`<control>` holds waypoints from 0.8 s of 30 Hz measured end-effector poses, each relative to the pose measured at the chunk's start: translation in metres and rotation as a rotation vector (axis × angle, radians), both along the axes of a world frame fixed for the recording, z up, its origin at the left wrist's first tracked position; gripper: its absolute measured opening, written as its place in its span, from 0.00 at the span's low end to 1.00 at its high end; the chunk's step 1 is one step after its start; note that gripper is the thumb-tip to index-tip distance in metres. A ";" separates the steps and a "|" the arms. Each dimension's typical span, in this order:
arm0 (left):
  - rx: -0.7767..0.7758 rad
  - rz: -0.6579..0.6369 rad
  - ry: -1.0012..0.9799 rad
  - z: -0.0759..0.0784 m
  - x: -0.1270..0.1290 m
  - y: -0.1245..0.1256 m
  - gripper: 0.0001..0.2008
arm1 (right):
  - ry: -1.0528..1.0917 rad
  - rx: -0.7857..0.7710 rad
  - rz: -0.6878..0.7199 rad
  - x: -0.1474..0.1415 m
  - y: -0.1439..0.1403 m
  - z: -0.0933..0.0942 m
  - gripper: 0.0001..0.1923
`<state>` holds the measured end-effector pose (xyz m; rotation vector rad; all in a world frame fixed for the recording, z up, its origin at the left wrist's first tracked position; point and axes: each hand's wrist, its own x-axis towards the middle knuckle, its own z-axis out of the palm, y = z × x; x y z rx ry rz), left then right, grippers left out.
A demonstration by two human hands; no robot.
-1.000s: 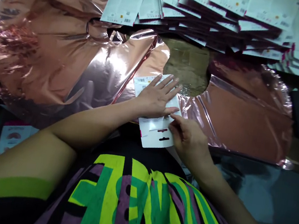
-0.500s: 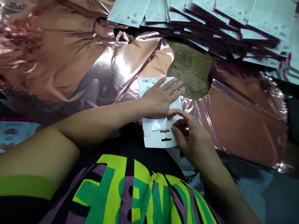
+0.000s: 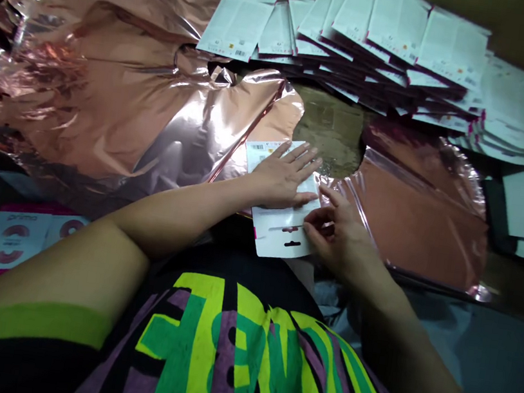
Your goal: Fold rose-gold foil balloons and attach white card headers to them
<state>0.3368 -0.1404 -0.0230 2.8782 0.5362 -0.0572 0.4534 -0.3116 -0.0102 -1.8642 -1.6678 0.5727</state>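
Since a moment ago the right hand (image 3: 340, 230) has crept up the side of the white packet (image 3: 283, 216), and its fingers have curled in more. The view has also tipped up a bit, so more of the far stack shows.

The left hand (image 3: 284, 177) lies flat on the packet with its fingers spread, not gripping anything. It seems to press the packet down so it stays put. The right hand's thumb and first finger are pinched together at the packet's right edge, near the flap fold. I think they hold the flap or a thin bit of film there, but the spot is too small to be sure.

The packet sits right in front of the person, its near end with two hang slots pointing at the bright shirt (image 3: 240, 349). Its far end lies on the shiny pink foil sheet (image 3: 125, 93). Another piece of the same foil (image 3: 421, 206) spreads out just past the right hand.

Farther back, a long row of white packets (image 3: 384, 51) lies fanned out, each one lapping over the next. A few pink and white cards (image 3: 17, 237) rest low on the left, partly behind the left arm. The print on all of them is too blurry to read, and the foil runs off the top left edge.
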 end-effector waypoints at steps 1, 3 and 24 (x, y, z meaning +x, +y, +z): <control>-0.003 -0.002 0.009 0.001 0.000 0.000 0.39 | -0.074 0.026 0.028 -0.001 0.005 -0.003 0.36; -0.005 -0.010 0.023 0.002 0.000 0.000 0.39 | -0.221 0.076 0.069 -0.006 0.014 -0.009 0.35; 0.006 -0.007 -0.028 0.001 -0.003 0.000 0.38 | -0.129 -0.065 0.018 -0.001 0.013 0.001 0.23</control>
